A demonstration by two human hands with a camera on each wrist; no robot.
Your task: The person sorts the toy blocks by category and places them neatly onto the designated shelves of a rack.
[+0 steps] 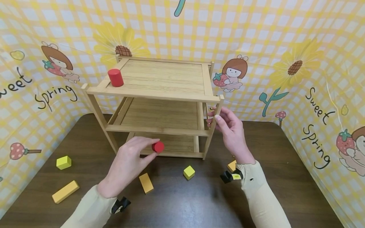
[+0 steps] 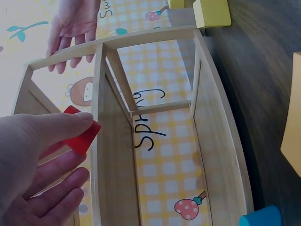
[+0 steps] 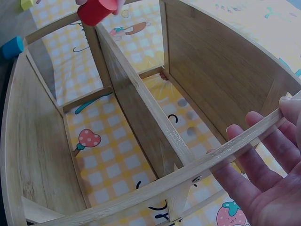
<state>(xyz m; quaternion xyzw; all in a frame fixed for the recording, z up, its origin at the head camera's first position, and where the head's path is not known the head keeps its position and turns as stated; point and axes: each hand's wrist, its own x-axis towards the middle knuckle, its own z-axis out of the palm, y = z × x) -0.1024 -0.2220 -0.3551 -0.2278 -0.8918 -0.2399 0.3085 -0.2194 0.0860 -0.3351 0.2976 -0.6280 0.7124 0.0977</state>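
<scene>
My left hand (image 1: 125, 164) pinches a small red cylinder (image 1: 158, 147) between thumb and fingers, in front of the lower levels of a three-tier wooden shelf (image 1: 168, 77). In the left wrist view the red cylinder (image 2: 83, 134) overlaps the front edge of the middle board. My right hand (image 1: 232, 133) grips the shelf's right front post (image 1: 212, 129), with its thumb on the near side and fingers reaching behind, as the right wrist view also shows. Another red cylinder (image 1: 115, 78) stands upright on the top board, near its left front corner.
On the dark table lie a yellow cube (image 1: 189, 172), a yellow block (image 1: 63, 162) and orange blocks, one left (image 1: 65, 191), one near my left forearm (image 1: 146, 183), one partly behind my right wrist (image 1: 232, 165). A blue cylinder (image 2: 261, 218) sits by the shelf's base. Patterned cloth (image 1: 176, 34) hangs behind.
</scene>
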